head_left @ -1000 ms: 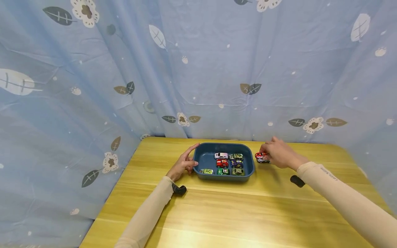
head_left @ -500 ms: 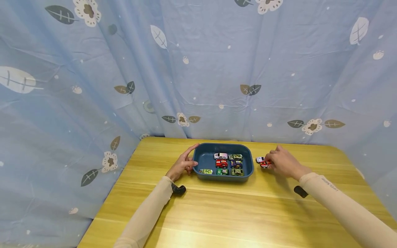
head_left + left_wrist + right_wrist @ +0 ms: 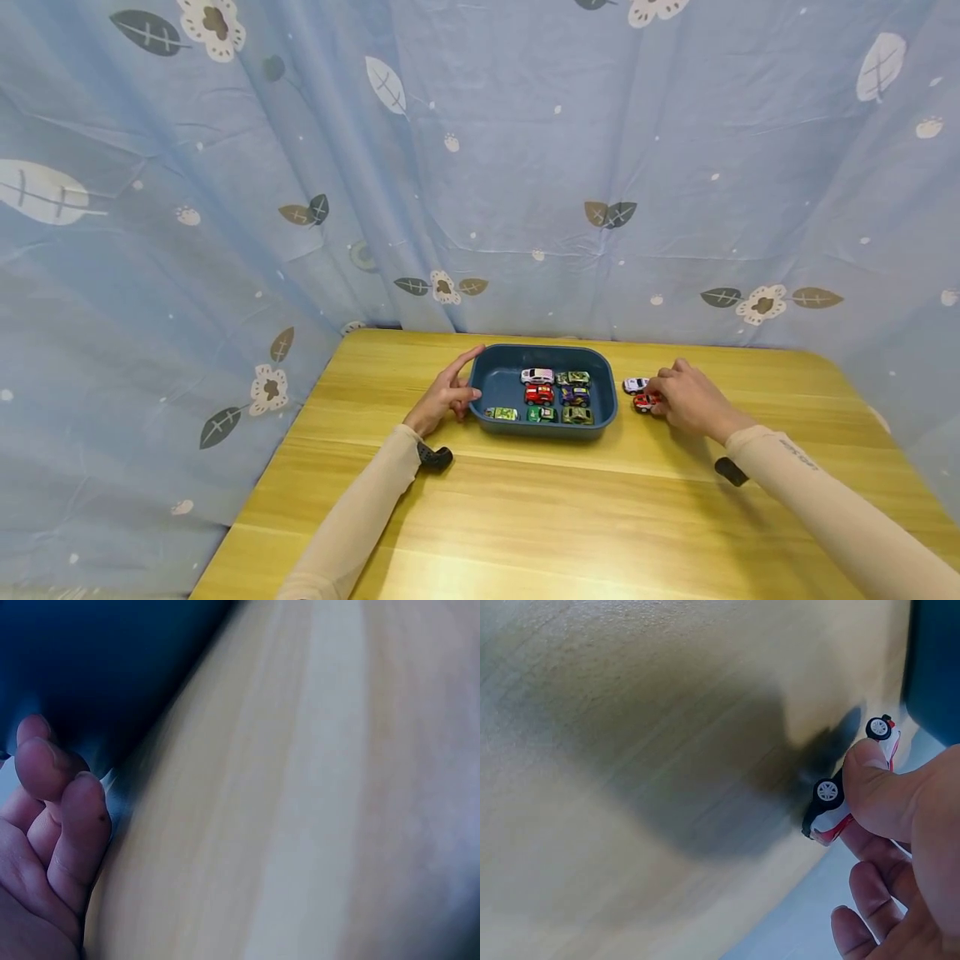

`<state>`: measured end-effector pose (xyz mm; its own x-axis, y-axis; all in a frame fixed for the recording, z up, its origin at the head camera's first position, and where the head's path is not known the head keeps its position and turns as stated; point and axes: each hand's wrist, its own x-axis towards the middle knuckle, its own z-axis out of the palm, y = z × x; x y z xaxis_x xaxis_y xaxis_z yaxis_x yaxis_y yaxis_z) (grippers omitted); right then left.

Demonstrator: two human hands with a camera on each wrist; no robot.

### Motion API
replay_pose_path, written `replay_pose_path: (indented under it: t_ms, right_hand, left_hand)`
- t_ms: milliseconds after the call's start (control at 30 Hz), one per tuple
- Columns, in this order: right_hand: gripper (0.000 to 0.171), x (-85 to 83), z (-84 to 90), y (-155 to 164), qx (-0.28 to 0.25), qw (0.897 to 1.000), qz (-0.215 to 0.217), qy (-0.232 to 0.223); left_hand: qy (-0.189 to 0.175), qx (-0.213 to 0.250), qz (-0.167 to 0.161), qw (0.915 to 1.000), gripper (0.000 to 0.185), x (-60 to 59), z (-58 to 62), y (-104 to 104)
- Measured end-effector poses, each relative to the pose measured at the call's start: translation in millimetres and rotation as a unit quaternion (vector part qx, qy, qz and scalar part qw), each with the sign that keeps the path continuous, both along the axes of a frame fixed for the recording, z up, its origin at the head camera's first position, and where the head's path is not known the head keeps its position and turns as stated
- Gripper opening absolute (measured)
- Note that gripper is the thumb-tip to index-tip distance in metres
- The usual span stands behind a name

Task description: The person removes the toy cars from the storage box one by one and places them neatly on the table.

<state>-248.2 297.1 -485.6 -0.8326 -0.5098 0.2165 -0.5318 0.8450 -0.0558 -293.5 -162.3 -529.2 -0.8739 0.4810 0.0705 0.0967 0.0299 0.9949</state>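
Red car: we see the red-and-white toy car (image 3: 647, 403) at the right of the blue tray (image 3: 609, 411), just outside it, above or on the wooden table (image 3: 525, 525); we cannot tell whether its wheels touch the wood.
Right hand: our right hand (image 3: 693, 402) pinches that car, fingers drawn narrow, with the thumb (image 3: 868, 782) along its wheeled side.
Handling: we judge it light and stiff, probably smooth enough to slip a little, and not very fragile; the free-turning wheels could let it roll.
Where to hold: we would take it by the two long sides of the body, between or above the wheels, as the thumb does now.
Direction: its long axis runs roughly left to right in the head view; which end is the nose we cannot make out.
White car: a white toy car (image 3: 634, 385) sits just beyond the red one, on the far side and slightly left, its length also roughly left to right.
Left hand: our left hand (image 3: 442, 402) is at the tray's left end, index finger and thumb spread wide along the rim.
Tray cars: seven more small cars lie inside, among them a purple one (image 3: 575, 396).
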Motion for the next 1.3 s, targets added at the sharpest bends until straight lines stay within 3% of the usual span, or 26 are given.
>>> replay_pose_path:
  t_ms: [400, 967, 1300]
  right_hand:
    - [0.019, 3.7, -4.5, -2.2, -0.016, 1.0, 0.018, -0.005]
    - [0.024, -1.2, -2.2, -4.7, -0.002, 1.0, 0.018, -0.009]
    - [0.032, -2.4, 9.9, -11.2, -0.019, 0.999, 0.002, -0.045]
  left_hand:
    - [-0.004, -0.005, 0.003, 1.0, 0.086, 3.0, -0.8, -0.4]
    - [0.003, 0.003, 0.0, 1.0, 0.087, -2.0, 1.2, -2.2]
    - [-0.007, 0.0, 0.006, 1.0, 0.085, 0.6, 2.0, 0.3]
